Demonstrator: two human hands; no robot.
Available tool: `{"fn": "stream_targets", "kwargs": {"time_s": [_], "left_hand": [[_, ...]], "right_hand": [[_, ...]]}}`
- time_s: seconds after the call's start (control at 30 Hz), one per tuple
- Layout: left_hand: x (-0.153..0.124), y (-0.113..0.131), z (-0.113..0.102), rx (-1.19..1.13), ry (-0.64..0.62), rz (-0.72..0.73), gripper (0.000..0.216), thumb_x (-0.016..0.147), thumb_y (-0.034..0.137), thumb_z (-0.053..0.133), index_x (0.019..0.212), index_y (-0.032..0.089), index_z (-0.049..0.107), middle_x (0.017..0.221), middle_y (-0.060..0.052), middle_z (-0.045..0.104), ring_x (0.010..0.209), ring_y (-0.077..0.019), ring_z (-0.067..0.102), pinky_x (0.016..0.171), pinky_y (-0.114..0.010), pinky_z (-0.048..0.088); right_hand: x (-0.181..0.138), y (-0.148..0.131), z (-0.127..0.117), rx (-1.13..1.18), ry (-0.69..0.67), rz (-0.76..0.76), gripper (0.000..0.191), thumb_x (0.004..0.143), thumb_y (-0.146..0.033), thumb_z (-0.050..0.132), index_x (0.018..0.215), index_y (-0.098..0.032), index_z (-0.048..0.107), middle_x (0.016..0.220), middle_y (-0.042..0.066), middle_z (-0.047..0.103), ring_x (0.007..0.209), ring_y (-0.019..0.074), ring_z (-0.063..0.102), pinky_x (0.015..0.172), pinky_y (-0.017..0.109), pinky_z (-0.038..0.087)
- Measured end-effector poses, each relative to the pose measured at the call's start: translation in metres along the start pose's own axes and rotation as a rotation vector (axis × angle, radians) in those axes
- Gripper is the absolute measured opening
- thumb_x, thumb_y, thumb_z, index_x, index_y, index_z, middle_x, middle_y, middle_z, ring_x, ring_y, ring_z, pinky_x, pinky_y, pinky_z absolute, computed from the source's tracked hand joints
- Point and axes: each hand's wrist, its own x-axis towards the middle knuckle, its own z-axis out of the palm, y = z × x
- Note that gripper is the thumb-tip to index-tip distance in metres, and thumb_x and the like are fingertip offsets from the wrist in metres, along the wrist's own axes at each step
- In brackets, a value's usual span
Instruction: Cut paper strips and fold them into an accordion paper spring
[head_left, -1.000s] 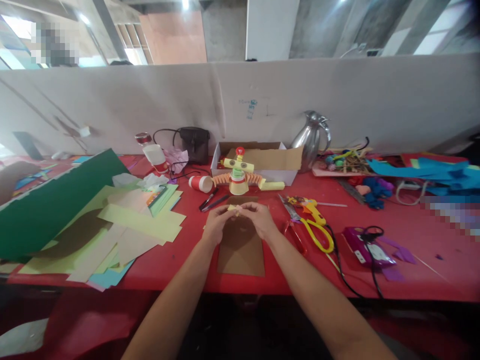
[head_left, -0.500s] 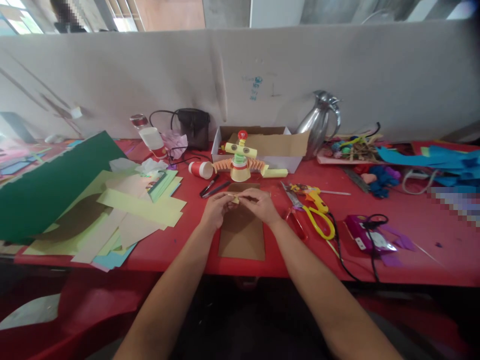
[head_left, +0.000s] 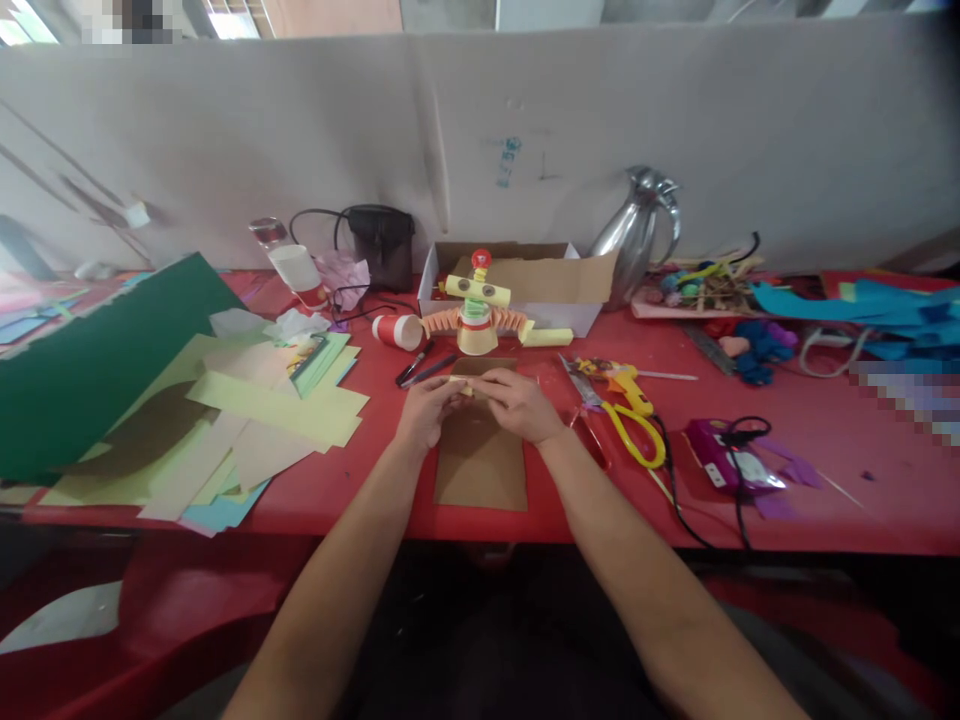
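Observation:
Between my two hands is a small piece of yellow paper [head_left: 466, 390], mostly covered by the fingers. My left hand [head_left: 429, 410] pinches it from the left, and my right hand [head_left: 516, 404] closes on it from the right. Both are above a brown cardboard sheet [head_left: 481, 465] lying on the red table. Just behind stands a paper-cup figure [head_left: 478, 310] with a yellow roll for a head, folded orange arms and a red ball on top. A red and white paper cup [head_left: 399, 331] lies on its side by the figure's arm, near dark pens [head_left: 427, 371].
Scissors [head_left: 626, 425] with yellow handles and a yellow glue gun [head_left: 628, 385] lie to the right, with a purple box [head_left: 727, 455] and cords beyond. Paper sheets [head_left: 277, 410] pile up left beside a green board [head_left: 112, 370]. Behind stand an open box [head_left: 525, 300] and a metal jug [head_left: 636, 235].
My right hand's fingers have shifted left over the yellow paper, covering more of it. The whole view has tilted down slightly; the things on the table stay in place.

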Motion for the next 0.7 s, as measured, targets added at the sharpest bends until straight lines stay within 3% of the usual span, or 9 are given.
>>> {"fn": "stream_targets", "kwargs": {"time_s": [0.13, 0.27, 0.43, 0.6, 0.7], "left_hand": [[0.000, -0.002, 0.001, 0.097, -0.009, 0.102, 0.028, 0.061, 0.031, 0.082, 0.080, 0.012, 0.075, 0.075, -0.006, 0.072, 0.066, -0.0148, 0.064, 0.069, -0.027, 0.051], [-0.001, -0.004, 0.000, 0.153, -0.037, 0.169, 0.032, 0.064, 0.036, 0.080, 0.084, 0.013, 0.075, 0.078, -0.006, 0.072, 0.067, -0.0160, 0.065, 0.072, -0.030, 0.052], [-0.004, -0.003, 0.001, 0.133, -0.060, 0.185, 0.037, 0.065, 0.037, 0.080, 0.093, 0.014, 0.073, 0.084, -0.007, 0.073, 0.074, -0.0172, 0.066, 0.077, -0.032, 0.052], [-0.006, -0.005, 0.003, 0.100, -0.026, 0.229, 0.027, 0.064, 0.032, 0.081, 0.079, 0.015, 0.067, 0.077, -0.004, 0.070, 0.072, -0.0155, 0.066, 0.077, -0.032, 0.052], [-0.006, -0.005, 0.004, 0.063, -0.011, 0.259, 0.025, 0.065, 0.028, 0.081, 0.082, 0.017, 0.066, 0.076, 0.000, 0.068, 0.071, -0.0130, 0.065, 0.076, -0.029, 0.052]], "right_hand": [[0.002, -0.007, 0.012, 0.386, 0.152, 0.351, 0.024, 0.084, -0.029, 0.057, 0.101, -0.026, 0.073, 0.097, 0.004, 0.071, 0.085, 0.0205, 0.066, 0.075, 0.036, 0.055], [0.005, -0.008, 0.021, 0.646, 0.142, 0.604, 0.027, 0.075, -0.042, 0.070, 0.093, -0.022, 0.074, 0.085, 0.003, 0.073, 0.070, 0.0170, 0.064, 0.063, 0.029, 0.051], [0.006, -0.006, 0.019, 0.680, 0.157, 0.594, 0.028, 0.071, -0.041, 0.074, 0.090, -0.021, 0.076, 0.082, 0.003, 0.074, 0.068, 0.0147, 0.063, 0.066, 0.028, 0.049], [0.006, -0.010, 0.018, 0.586, 0.212, 0.495, 0.024, 0.072, -0.039, 0.073, 0.090, -0.022, 0.076, 0.090, 0.003, 0.075, 0.085, 0.0203, 0.067, 0.081, 0.035, 0.051], [0.005, -0.010, 0.019, 0.523, 0.240, 0.434, 0.024, 0.074, -0.040, 0.072, 0.090, -0.022, 0.076, 0.092, 0.004, 0.075, 0.088, 0.0217, 0.068, 0.083, 0.036, 0.052]]}}
